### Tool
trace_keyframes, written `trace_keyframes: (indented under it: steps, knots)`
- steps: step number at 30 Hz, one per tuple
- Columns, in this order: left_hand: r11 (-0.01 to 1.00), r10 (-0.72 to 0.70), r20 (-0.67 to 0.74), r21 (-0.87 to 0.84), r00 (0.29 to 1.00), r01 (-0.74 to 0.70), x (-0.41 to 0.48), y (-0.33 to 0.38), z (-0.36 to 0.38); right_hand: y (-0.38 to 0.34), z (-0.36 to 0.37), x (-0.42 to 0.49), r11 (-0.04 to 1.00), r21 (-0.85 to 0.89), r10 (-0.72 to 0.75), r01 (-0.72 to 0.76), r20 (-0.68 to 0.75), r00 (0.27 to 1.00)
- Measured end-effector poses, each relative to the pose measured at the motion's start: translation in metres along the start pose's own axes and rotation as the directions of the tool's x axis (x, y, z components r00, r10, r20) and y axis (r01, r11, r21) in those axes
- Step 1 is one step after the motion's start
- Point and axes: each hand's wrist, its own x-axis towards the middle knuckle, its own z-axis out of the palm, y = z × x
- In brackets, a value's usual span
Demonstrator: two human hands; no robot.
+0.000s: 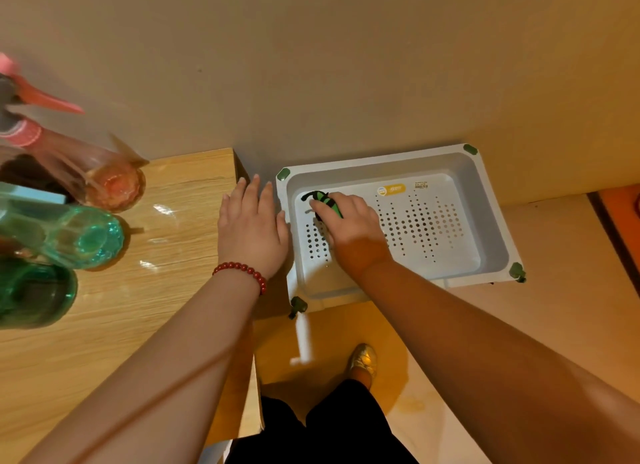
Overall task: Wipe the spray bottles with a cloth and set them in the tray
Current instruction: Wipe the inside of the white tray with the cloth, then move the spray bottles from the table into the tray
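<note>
The step in hand looks like setting a bottle down in the tray (381, 173), a white perforated one with green corner caps that stands just off the table's (173, 256) right edge. The right hand (346, 221) is curled around a green-and-black spray bottle (327, 202) low over the tray's floor near the far left corner. Only the trigger head shows past the fingers, and the body is hidden under the palm, so I cannot tell whether it touches the floor. The left hand (251, 228) lies flat with straight fingers on the table's right edge, holding nothing, right against the tray's left wall. That is a sensible place to steady the tray, which stands on thin legs and could shift under a push. To do this well, keep the bottle tight to that corner so room is left for the others, and let go only once it rests steadily on the holes. A pink spray bottle (69, 162), a teal bottle (69, 235) and a dark green bottle (34, 294) wait along the table's left edge. No cloth is in view, so it needs finding before the next wipe.
</note>
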Motion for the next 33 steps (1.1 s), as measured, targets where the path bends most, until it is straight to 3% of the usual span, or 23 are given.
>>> trace_keyframes:
  steps: [4, 13, 21, 26, 29, 33]
  knots:
    - [0.999, -0.025, 0.024, 0.023, 0.999, 0.024, -0.012, -0.022, -0.020, -0.027, -0.032, 0.004, 1.000, -0.026, 0.008, -0.005, 0.135, 0.991]
    - [0.996, -0.092, 0.083, 0.015, 0.992, 0.091, -0.066, -0.083, -0.064, -0.116, -0.062, 0.011, 0.993, 0.037, -0.115, 0.112, 0.098, 0.989]
    - [0.998, -0.031, 0.119, 0.058, 0.992, 0.024, -0.109, -0.145, -0.076, -0.185, -0.032, 0.027, 0.983, -0.012, -0.179, 0.185, 0.209, 0.961]
    - [0.999, 0.008, 0.183, 0.042, 0.983, -0.016, -0.112, -0.175, -0.075, -0.209, -0.015, 0.051, 0.974, -0.119, -0.150, 0.192, 0.296, 0.943]
    - [0.998, 0.049, 0.167, 0.031, 0.985, -0.055, -0.117, -0.185, -0.074, -0.217, -0.002, 0.053, 0.974, -0.168, -0.070, 0.149, 0.402, 0.913]
    - [0.994, 0.096, 0.136, 0.030, 0.986, -0.101, -0.121, -0.195, -0.073, -0.221, 0.003, 0.050, 0.971, -0.206, -0.020, 0.119, 0.429, 0.903]
